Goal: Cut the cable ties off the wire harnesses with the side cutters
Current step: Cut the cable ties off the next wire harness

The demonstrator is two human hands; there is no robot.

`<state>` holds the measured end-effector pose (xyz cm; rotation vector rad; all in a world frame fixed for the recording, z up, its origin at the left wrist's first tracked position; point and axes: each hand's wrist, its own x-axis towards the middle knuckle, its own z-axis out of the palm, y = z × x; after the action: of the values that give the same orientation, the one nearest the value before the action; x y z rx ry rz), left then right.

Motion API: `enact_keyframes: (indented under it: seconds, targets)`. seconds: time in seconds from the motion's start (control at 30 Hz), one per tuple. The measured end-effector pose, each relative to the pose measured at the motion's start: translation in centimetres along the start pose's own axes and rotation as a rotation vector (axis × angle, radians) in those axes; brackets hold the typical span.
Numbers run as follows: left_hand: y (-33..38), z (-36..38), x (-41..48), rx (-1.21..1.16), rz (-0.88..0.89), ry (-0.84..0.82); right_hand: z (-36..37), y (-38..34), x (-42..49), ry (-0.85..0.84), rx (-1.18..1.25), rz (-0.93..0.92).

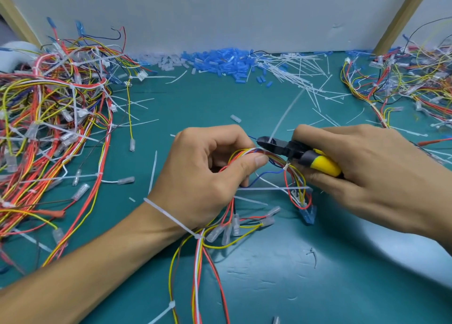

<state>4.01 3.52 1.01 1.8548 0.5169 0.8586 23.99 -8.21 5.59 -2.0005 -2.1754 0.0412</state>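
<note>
Left hand (210, 174) is curled up near the middle of the table (256, 270), thumb and fingers pinching a wire harness (247, 152). That's red, yellow, white and blue wires looping up out of the fist. Right hand (362, 167) is wrapped round the yellow-and-black handles of the side cutters (297, 152), reaching in from the right side. The black jaws are right up against the harness just past the left thumb. They sit at a white cable tie (285, 114) whose long tail sticks up toward the far edge. Can't tell if the jaws are biting into it or just resting on it.

The rest of that harness trails down toward the near edge. Clear terminal sleeves (227, 230) fan out below the left hand, and a blue connector (308, 214) lies under the right hand. A second tie (168, 216) lies across the left wrist with its head on the bundle. A third tie (168, 306) sits on the wires close to the near edge.

There's a big tangled heap of harnesses (49, 118) along the left edge and a smaller heap (403, 83) at the far right corner. Along the far edge is a drift of blue sleeves (220, 63), with a scatter of loose white ties (296, 74) beside it.
</note>
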Motion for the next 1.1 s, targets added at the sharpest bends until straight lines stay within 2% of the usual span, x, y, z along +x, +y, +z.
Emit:
enact_keyframes:
  seconds: [0.2, 0.47, 0.6, 0.8, 0.97, 1.1]
  targets:
    - [0.1, 0.2, -0.1, 0.02, -0.006, -0.008, 0.2, 0.8, 0.1, 0.02, 0.115, -0.046]
    - [0.3, 0.3, -0.5, 0.053, 0.029, -0.025, 0.5, 0.8, 0.2, 0.086, -0.132, 0.021]
    - [0.3, 0.3, -0.3, 0.068, 0.023, -0.002, 0.8, 0.8, 0.2, 0.053, -0.011, 0.004]
    - [0.4, 0.2, -0.3, 0.099, 0.062, -0.013, 0.5, 0.8, 0.1, 0.069, -0.12, 0.029]
    - [0.5, 0.1, -0.3, 0.117, 0.067, -0.009, 0.6, 0.9, 0.2, 0.056, -0.047, 0.033]
    - [0.5, 0.0, -0.3, 0.144, 0.083, 0.007, 0.8, 0.3, 0.3, 0.097, -0.078, 0.032]
